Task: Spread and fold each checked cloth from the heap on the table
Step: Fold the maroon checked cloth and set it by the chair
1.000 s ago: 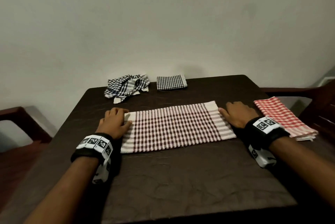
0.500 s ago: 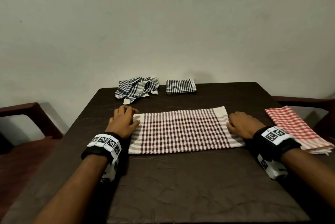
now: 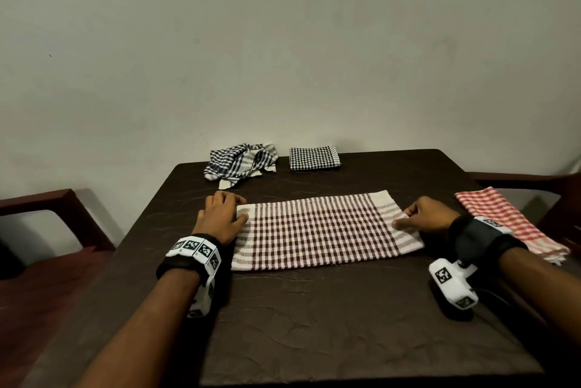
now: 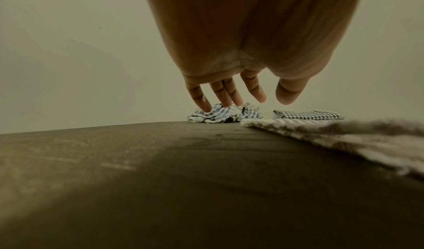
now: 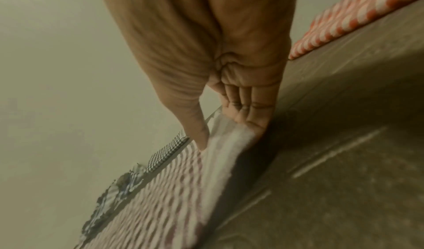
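Observation:
A brown-and-white checked cloth [image 3: 323, 227] lies as a long strip across the middle of the dark table [image 3: 314, 324]. My right hand [image 3: 404, 218] pinches its right end, thumb on top and fingers underneath, and that edge is raised a little off the table in the right wrist view [image 5: 226, 137]. My left hand [image 3: 234, 210] is at the cloth's left end with straight, spread fingers [image 4: 229, 93]; it grips nothing. At the back of the table sits the crumpled heap, a blue-and-white checked cloth [image 3: 240, 162].
A folded black-and-white checked cloth [image 3: 314, 158] lies beside the heap near the wall. A folded red checked cloth [image 3: 509, 224] rests at the table's right edge, close behind my right wrist. Wooden chairs stand to the left [image 3: 47, 208] and right [image 3: 534, 180].
My right hand, flat on the cloth's right end before, has turned and pinched that edge, lifting it slightly. The left hand stays at the left end.

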